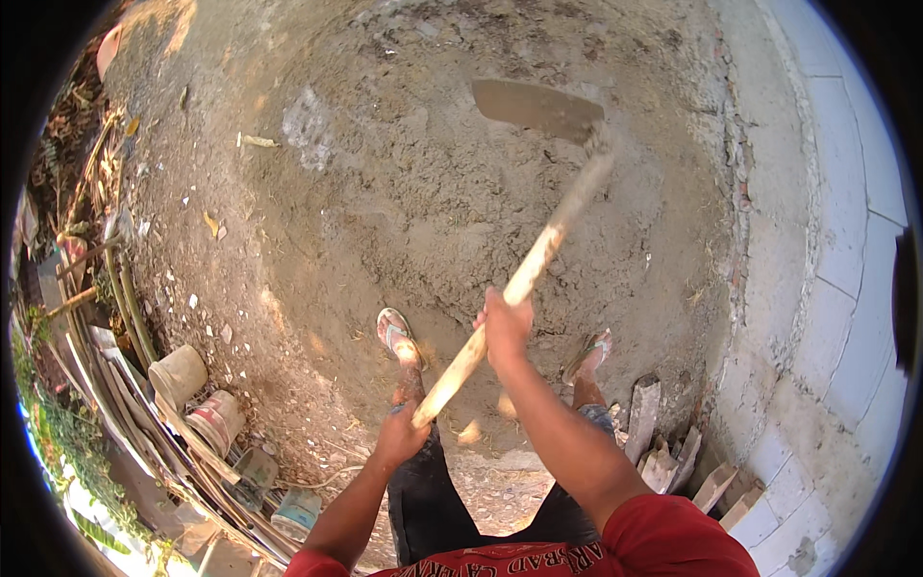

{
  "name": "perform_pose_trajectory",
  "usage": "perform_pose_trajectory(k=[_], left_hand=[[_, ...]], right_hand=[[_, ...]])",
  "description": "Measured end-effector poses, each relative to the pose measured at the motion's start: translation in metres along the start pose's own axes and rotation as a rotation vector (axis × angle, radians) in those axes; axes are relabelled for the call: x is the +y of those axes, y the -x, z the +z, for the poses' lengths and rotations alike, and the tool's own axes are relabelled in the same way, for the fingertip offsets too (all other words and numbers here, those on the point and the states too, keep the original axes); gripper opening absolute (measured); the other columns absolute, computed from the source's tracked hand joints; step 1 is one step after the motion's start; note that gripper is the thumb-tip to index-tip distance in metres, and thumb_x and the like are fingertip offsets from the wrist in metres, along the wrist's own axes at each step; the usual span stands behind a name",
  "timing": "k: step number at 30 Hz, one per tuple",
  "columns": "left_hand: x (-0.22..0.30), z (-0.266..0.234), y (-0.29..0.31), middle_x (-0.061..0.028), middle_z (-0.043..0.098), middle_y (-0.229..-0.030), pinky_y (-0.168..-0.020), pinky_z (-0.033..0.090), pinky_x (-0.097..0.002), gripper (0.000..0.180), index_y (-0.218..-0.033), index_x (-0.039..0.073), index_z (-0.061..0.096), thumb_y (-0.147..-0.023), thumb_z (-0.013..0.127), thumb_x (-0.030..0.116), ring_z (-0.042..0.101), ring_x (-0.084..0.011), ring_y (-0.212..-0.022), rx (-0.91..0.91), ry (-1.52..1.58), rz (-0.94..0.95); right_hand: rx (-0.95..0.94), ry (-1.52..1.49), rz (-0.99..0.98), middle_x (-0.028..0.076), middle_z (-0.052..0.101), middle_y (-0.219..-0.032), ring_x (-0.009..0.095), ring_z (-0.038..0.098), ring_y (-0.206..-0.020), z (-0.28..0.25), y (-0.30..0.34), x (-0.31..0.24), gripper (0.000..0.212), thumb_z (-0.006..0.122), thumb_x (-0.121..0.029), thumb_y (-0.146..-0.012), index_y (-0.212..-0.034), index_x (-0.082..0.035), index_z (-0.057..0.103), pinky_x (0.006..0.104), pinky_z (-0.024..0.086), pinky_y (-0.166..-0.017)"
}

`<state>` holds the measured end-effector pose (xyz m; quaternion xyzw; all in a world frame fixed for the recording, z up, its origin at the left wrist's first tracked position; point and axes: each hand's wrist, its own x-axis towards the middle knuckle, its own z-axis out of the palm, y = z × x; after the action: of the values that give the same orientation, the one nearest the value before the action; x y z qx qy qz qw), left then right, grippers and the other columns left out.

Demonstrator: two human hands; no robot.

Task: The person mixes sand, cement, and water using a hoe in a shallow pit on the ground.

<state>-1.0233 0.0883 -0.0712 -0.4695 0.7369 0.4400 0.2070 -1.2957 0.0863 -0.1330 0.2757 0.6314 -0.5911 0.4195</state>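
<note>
Both my hands grip the pale wooden handle of a hoe [531, 262]. My left hand [400, 436] is closed round its lower end, near my left knee. Farther up the shaft, my right hand [506, 325] is wrapped round the wood. From there the handle slants up to the right, its far part smeared by motion and coated grey. The wide flat hoe blade [538, 108] is at the far end, over a spread of wet grey mortar [452, 207]. I cannot tell whether the blade touches the mortar.
Sandalled feet stand at the mortar's near edge. On the left are several buckets [179, 375] beside long bent wooden strips [120, 394]. A low concrete ledge with pale tiles [851, 183] runs along the right. Short wood pieces [644, 418] lie by my right foot.
</note>
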Motion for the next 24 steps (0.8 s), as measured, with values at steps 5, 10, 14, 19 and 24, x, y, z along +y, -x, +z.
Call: perform_pose_trajectory(k=[5,10,14,19,24], left_hand=[[0.107,-0.023,-0.203,-0.0263,0.069,-0.089,-0.077,0.054,-0.0509,0.036,-0.113,0.000,0.060,-0.082,0.069,0.015,0.068,-0.0462,-0.089,0.166,0.088,-0.141],[0.155,0.004,-0.275,-0.0123,0.060,-0.071,-0.047,0.048,-0.0352,0.019,-0.097,-0.006,0.057,-0.082,0.063,0.004,0.059,-0.0204,-0.055,-0.044,0.886,-0.314],[0.185,0.104,-0.197,-0.0040,0.053,-0.066,-0.040,0.037,-0.0297,0.009,-0.089,0.001,0.053,-0.082,0.059,0.002,0.048,-0.0131,-0.048,-0.246,1.307,-0.388],[0.249,0.188,-0.043,-0.0057,0.054,-0.058,-0.041,0.039,-0.0314,0.005,-0.080,0.003,0.055,-0.084,0.057,0.005,0.052,-0.0136,-0.046,-0.235,1.301,-0.410],[0.283,0.239,0.134,-0.0055,0.063,-0.069,-0.050,0.048,-0.0312,0.020,-0.094,0.001,0.056,-0.094,0.067,0.017,0.060,-0.0140,-0.056,-0.479,1.205,-0.405]], right_hand=[[-0.317,0.252,-0.224,0.011,0.060,-0.080,0.018,0.062,-0.057,0.125,-0.198,-0.056,0.044,0.062,-0.017,-0.093,-0.121,0.010,0.039,0.0336,0.057,-0.051],[-0.376,0.853,-0.202,0.018,0.068,-0.085,0.022,0.069,-0.063,0.159,-0.249,-0.070,0.038,0.060,-0.026,-0.094,-0.102,0.010,0.060,0.0373,0.057,-0.053],[-0.180,1.258,-0.346,0.024,0.070,-0.100,0.033,0.073,-0.071,0.055,-0.219,-0.046,0.048,0.060,-0.028,-0.093,-0.123,0.009,0.051,0.0456,0.058,-0.074],[-0.302,1.351,-0.142,0.028,0.069,-0.093,0.037,0.070,-0.066,-0.082,-0.091,-0.068,0.049,0.058,-0.033,-0.097,-0.122,0.007,0.045,0.0472,0.057,-0.069],[-0.349,1.094,-0.018,0.015,0.062,-0.069,0.025,0.065,-0.052,-0.225,0.060,-0.088,0.045,0.066,-0.032,-0.092,-0.113,0.002,0.044,0.0396,0.052,-0.050]])
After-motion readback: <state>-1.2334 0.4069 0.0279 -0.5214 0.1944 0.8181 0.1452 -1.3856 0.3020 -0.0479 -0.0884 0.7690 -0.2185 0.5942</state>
